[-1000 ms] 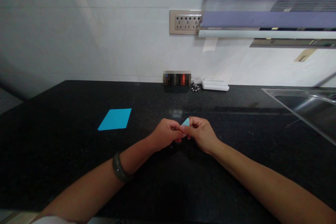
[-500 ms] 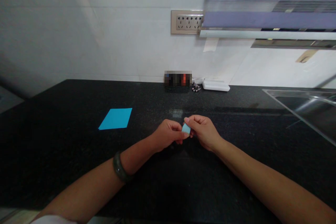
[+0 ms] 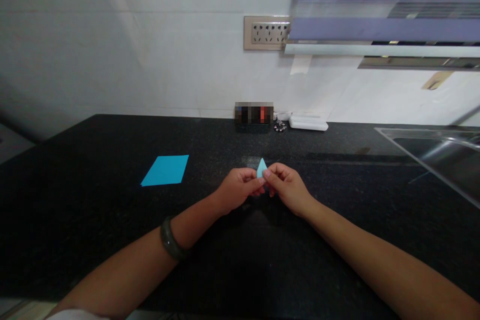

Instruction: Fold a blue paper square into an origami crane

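A small piece of folded light-blue paper is pinched between my two hands above the dark counter, its pointed tip facing up and away from me. My left hand closes on its left side, thumb on top. On the right side, the thumb and fingers of my right hand grip it too. My fingers hide the paper's lower part. A dark bangle circles my left wrist. Left of my hands, a flat brighter-blue sheet of paper lies on the counter, touched by neither hand.
The black speckled counter runs back to a white tiled wall. Against it stand a blurred-out dark box, a beaded item and a white object. A metal sink lies at the right, under a socket panel and purple hanging sheet.
The folded paper has turned so that its pointed tip now shows upward between my fingers. Both hands have shifted slightly, still gripping it. The blue sheet has stayed put.
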### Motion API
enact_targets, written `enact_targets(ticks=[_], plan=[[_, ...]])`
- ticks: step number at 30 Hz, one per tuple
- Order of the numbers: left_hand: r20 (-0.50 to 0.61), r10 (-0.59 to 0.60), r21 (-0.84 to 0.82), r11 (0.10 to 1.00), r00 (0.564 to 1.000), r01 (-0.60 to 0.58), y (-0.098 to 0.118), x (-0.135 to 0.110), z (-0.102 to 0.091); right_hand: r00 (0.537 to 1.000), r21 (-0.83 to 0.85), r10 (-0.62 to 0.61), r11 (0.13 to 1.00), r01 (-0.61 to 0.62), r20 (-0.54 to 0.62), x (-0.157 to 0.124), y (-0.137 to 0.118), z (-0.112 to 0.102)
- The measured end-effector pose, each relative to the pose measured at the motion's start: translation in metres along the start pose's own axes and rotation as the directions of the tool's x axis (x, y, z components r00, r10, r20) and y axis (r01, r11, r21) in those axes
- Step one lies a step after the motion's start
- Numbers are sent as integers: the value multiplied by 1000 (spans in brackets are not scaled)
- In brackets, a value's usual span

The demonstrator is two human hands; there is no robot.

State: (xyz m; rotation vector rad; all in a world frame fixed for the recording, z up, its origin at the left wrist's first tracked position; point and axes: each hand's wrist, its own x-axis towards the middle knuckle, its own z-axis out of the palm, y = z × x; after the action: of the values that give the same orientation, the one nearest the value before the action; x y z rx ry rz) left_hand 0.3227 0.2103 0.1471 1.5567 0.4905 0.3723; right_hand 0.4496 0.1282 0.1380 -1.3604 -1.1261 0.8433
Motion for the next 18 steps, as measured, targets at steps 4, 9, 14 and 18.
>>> enact_targets(ticks=[4, 9, 14, 18], plan=[[-29, 46, 155, 987, 999, -41, 1, 1, -3, 1000, -69, -8, 998, 7, -6, 1, 1, -4], [-46, 157, 245, 959, 987, -141, 2, 0, -5, 996, -182, -51, 981, 64, 79, -2, -1, -3], [-89, 205, 371, 915, 975, -159, 3, -2, -3, 982, -358, -177, 915, 187, 59, -5, -5, -1], [-119, 207, 386, 911, 971, -146, 4, -3, -1, 988, -333, -146, 931, 152, 43, -6, -6, 0]])
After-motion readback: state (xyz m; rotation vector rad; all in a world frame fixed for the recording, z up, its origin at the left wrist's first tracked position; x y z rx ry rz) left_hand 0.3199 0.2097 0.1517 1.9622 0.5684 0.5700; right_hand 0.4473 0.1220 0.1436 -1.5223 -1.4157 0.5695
